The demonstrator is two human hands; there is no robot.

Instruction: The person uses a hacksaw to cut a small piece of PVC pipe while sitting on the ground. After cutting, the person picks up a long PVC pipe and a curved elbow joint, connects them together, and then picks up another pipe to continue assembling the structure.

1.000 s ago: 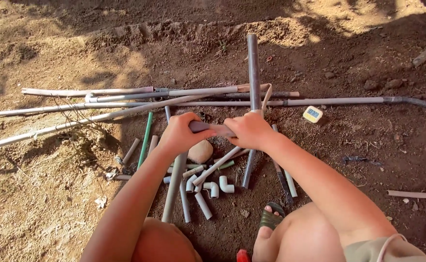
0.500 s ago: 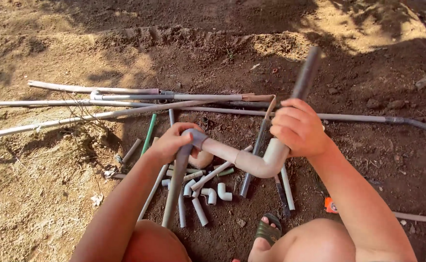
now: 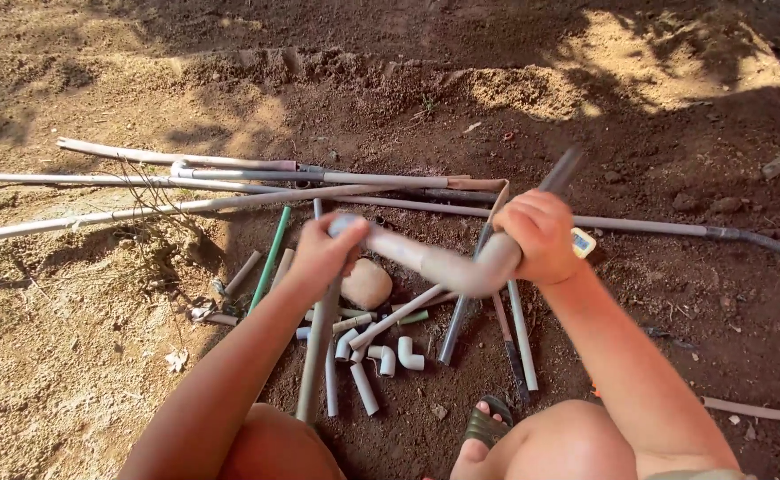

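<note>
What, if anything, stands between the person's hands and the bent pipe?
Nothing visible does. The right hand is wrapped around the bent pipe at its elbow, and the left hand has a grip on its other end. The pipe is held above the loose fittings on the soil.

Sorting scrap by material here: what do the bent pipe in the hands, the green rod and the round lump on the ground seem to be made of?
Bent pipe: probably plastic, matte grey-white, with a smooth elbow, held by left hand and right hand. Green rod: uniform colour suggests plastic or painted metal; cannot tell. Round lump: likely stone, tan and dull.
</note>
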